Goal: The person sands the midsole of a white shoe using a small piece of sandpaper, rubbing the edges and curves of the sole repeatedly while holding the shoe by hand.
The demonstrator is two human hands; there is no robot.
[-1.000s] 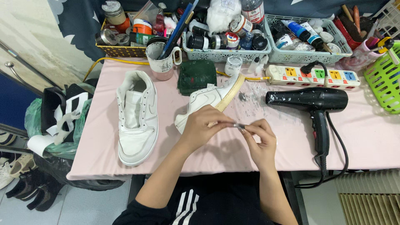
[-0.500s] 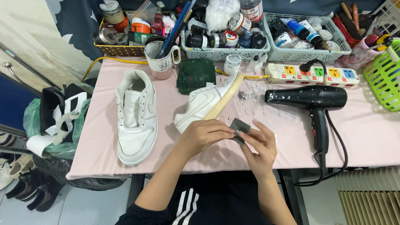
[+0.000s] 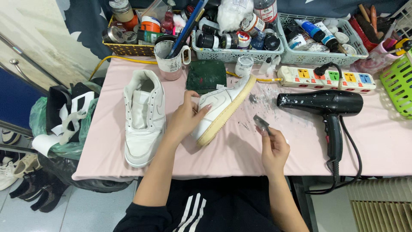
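My left hand (image 3: 185, 117) rests on a white sneaker (image 3: 223, 105) that lies on its side in the middle of the pink table (image 3: 240, 150), its yellowed sole facing right. My fingers press on the sneaker's side panel. My right hand (image 3: 274, 148) is to the right of the sneaker, apart from it, and pinches a small dark grey flat piece (image 3: 261, 123) between thumb and fingers. A second white sneaker (image 3: 143, 116) stands upright at the left of the table.
A black hair dryer (image 3: 328, 107) lies at the right, its cord hanging over the front edge. A power strip (image 3: 326, 78), a dark green cloth (image 3: 207, 75), a mug of brushes (image 3: 171, 60) and baskets of paint jars (image 3: 236, 41) line the back. A green basket (image 3: 399, 81) is at far right.
My left hand left the small grey piece and moved up-left onto the tilted sneaker. My right hand keeps the piece and stays to the right.
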